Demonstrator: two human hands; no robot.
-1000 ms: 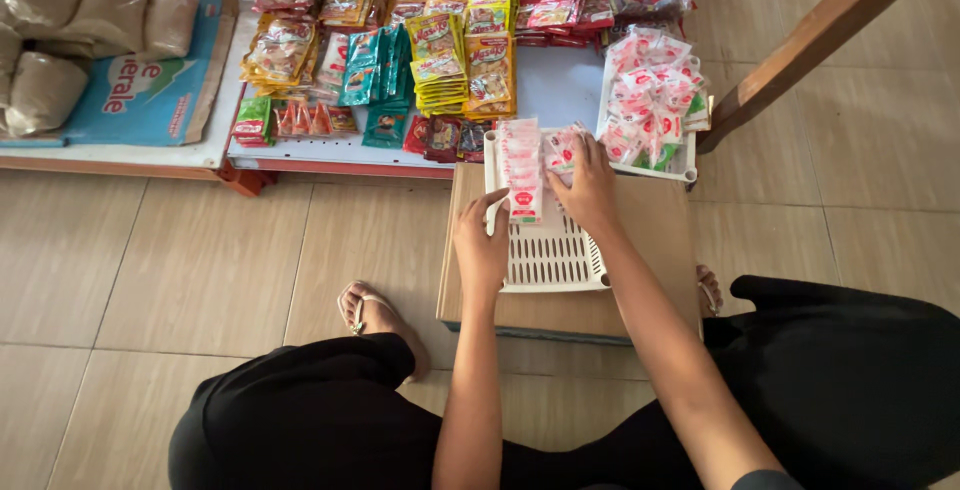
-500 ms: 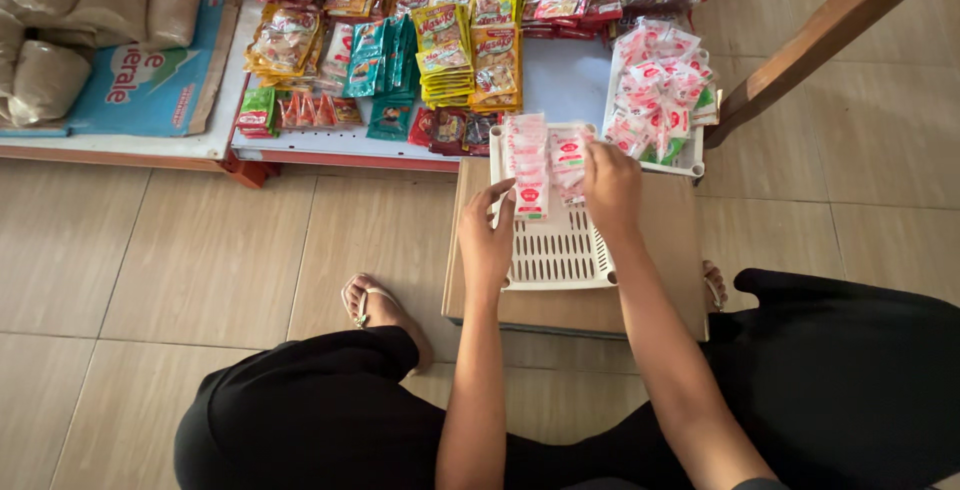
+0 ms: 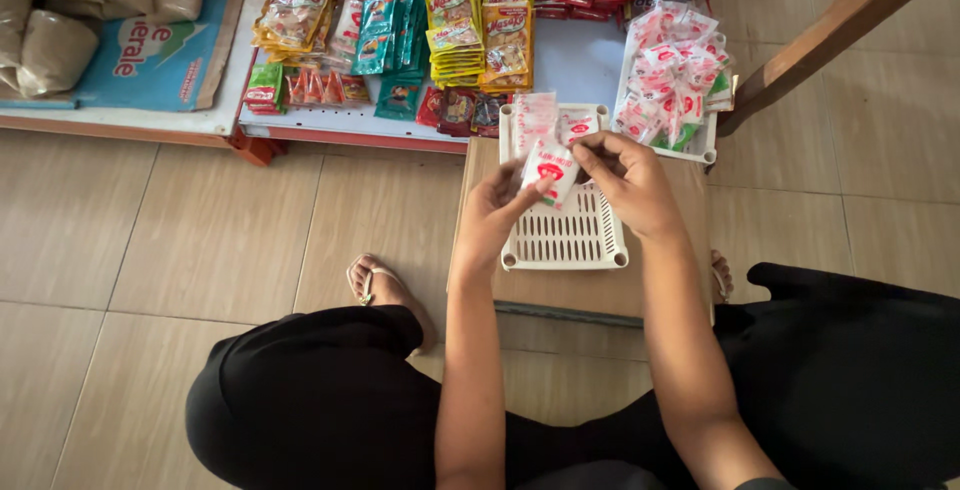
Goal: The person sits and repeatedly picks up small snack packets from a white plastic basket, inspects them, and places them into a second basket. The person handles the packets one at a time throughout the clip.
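Both my hands hold a small white and red sachet [image 3: 553, 165] over a white slotted plastic basket [image 3: 563, 240]. My left hand [image 3: 497, 212] pinches its lower left edge. My right hand [image 3: 628, 180] grips its right side from above. Two more sachets [image 3: 533, 115] of the same kind lie at the basket's far end. The basket rests on a low wooden stool [image 3: 560, 295] in front of me.
A second white basket [image 3: 668, 80] heaped with the same sachets stands to the right. Rows of colourful snack packets [image 3: 440, 20] cover a low white shelf beyond. Brown sacks [image 3: 60, 10] lie at far left. A wooden post [image 3: 840, 25] slants at right. My sandalled foot [image 3: 378, 285] rests on the tiled floor.
My hands have drawn back toward me and lifted one sachet off the pile at the basket's far end. The camera has shifted slightly.
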